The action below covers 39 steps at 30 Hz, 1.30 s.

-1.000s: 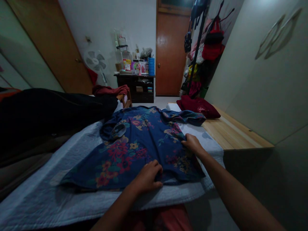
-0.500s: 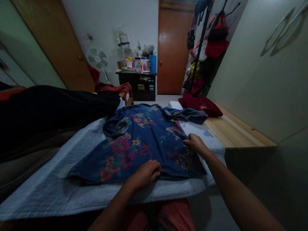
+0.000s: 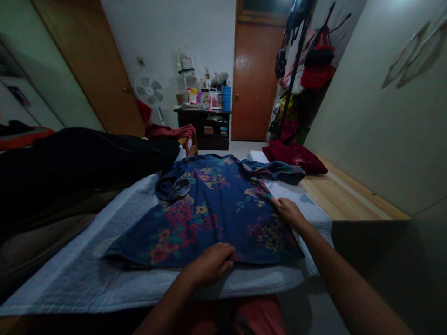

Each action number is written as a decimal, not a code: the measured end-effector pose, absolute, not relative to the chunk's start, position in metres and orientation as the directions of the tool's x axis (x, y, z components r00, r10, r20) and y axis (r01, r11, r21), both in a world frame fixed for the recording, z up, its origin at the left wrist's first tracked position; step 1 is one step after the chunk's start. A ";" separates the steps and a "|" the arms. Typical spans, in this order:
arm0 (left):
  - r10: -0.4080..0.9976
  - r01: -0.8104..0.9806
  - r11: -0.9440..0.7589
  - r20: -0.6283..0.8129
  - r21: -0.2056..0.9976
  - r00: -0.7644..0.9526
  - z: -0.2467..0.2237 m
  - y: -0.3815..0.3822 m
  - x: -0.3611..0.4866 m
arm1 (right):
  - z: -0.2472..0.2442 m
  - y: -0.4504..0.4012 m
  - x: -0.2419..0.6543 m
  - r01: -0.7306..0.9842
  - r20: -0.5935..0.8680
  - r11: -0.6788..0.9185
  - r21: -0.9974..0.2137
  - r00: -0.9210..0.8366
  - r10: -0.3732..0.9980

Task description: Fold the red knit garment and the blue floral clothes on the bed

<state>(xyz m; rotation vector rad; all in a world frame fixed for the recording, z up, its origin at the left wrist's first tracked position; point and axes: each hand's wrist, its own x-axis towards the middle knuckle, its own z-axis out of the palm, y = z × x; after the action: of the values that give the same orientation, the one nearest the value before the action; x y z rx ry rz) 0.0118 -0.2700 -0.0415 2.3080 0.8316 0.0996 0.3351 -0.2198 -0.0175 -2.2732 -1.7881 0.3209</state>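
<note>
A dark blue floral shirt [image 3: 228, 209] lies spread on the bed with its hem towards me. One sleeve stretches out to the right, while the other is bunched on the left with its cuff opening showing. My left hand [image 3: 213, 263] is closed at the middle of the hem, its fingers curled on the cloth. Farther right, my right hand [image 3: 290, 213] pinches the shirt's side edge, below the outstretched sleeve. Part of the left fingers is hidden beneath the hand.
A pale quilted sheet [image 3: 132, 288] covers the bed under the shirt. Dark clothes [image 3: 87, 163] are heaped at the left. A folded maroon garment [image 3: 296, 156] rests on a wooden ledge [image 3: 352, 200] at the right. Behind are a fan [image 3: 150, 90] and a door [image 3: 257, 83].
My view has shifted slightly, so the scene sits a little lower and farther right. Both hands keep nearly the same places on the shirt, which lies much as before.
</note>
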 end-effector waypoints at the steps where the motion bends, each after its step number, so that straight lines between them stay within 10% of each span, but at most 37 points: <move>1: 0.590 0.538 -0.572 -0.145 0.619 0.794 -0.042 -0.270 0.012 | -0.017 -0.220 0.334 0.923 -0.019 -0.224 -0.315 0.229 0.973; 13: 0.616 0.554 -0.581 -0.123 0.596 0.778 -0.049 -0.273 0.010 | -0.019 -0.223 0.338 0.811 -0.048 -0.272 -0.518 0.290 0.956; 39: 0.593 0.577 -0.610 -0.170 0.542 0.787 -0.041 -0.275 0.007 | -0.022 -0.242 0.331 0.811 -0.041 -0.264 -0.523 0.285 0.958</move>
<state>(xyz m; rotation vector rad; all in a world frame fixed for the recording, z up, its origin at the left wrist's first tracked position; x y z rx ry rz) 0.0071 -0.2747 -0.0405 2.3849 0.8668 0.0352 0.3312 -0.2420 -0.0217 -2.1587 -1.5899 0.4973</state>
